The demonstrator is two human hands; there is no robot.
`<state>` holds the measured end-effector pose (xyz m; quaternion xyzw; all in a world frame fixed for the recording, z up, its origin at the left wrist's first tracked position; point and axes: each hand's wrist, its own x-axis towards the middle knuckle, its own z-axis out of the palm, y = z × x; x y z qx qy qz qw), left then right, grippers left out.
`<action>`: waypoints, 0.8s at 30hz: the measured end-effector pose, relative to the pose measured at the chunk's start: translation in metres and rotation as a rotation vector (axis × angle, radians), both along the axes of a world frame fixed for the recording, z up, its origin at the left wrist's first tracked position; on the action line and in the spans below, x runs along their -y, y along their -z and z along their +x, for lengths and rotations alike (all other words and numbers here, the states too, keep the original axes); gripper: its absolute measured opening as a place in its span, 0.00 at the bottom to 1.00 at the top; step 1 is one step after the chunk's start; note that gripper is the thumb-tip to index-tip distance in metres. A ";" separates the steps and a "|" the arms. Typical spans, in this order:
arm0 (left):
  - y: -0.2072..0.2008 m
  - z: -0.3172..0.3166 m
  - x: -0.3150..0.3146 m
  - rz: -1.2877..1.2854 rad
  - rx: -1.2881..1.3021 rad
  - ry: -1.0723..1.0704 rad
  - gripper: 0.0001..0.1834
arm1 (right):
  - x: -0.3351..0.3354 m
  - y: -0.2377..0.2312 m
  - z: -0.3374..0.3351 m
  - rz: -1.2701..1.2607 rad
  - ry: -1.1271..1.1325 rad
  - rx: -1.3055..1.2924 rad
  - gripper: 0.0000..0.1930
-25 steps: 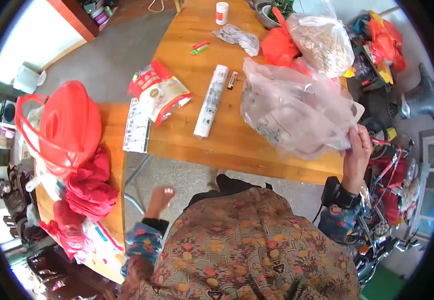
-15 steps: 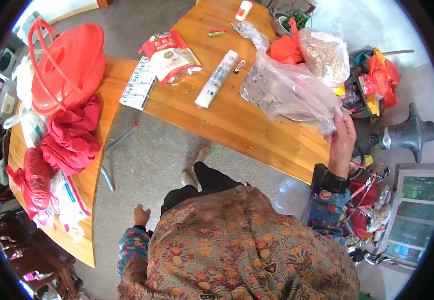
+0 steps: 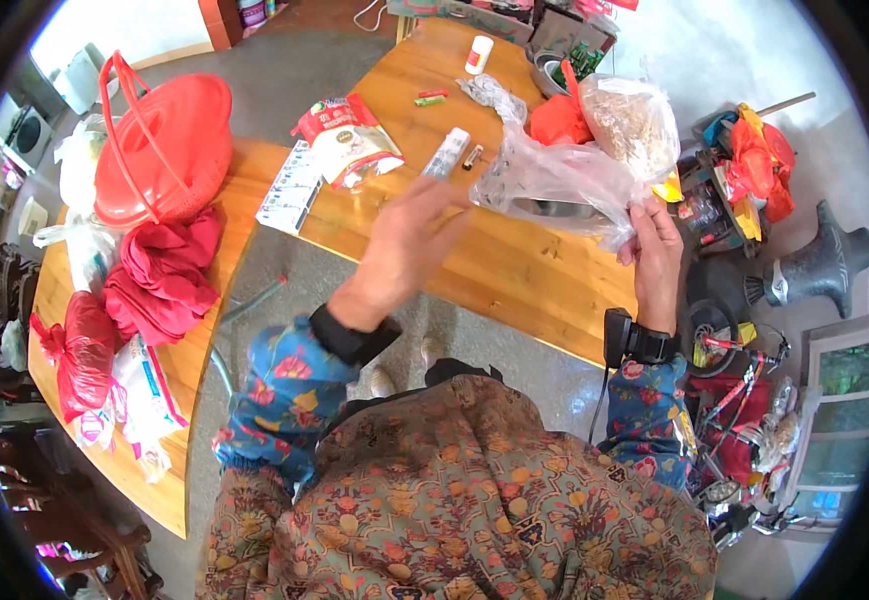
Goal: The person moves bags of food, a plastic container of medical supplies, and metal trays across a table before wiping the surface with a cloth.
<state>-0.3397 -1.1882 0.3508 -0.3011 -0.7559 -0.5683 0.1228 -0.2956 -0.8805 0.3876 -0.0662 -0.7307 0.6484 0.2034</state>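
Note:
Pinched between the fingers of my right hand (image 3: 660,250) is the near end of a clear plastic bag (image 3: 555,190) that lies spread on the wooden table (image 3: 545,280). A dark, shiny shape shows through the bag. My left hand (image 3: 400,250) is over the table's near edge, its fingers stretched out toward the bag and slightly smeared by motion; nothing shows in them. Behind it, a white printed roll (image 3: 446,155) is partly hidden by the hand. Beside the roll lies a small dark-and-white stick (image 3: 473,157).
Left of the roll lie a red-and-white food packet (image 3: 355,150) and a patterned sheet (image 3: 290,195). A filled plastic bag (image 3: 635,125) and a red bag (image 3: 558,122) stand behind the clear bag. At left, another table holds a red lidded basket (image 3: 170,145) and red cloth (image 3: 165,270).
My left hand has risen from beside my body to over the table. My right hand, still holding the clear bag, has shifted slightly left. The view has shifted a little.

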 end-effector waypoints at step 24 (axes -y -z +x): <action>-0.071 -0.050 -0.163 -0.267 0.062 0.361 0.04 | -0.057 0.006 0.025 0.062 -0.187 0.057 0.29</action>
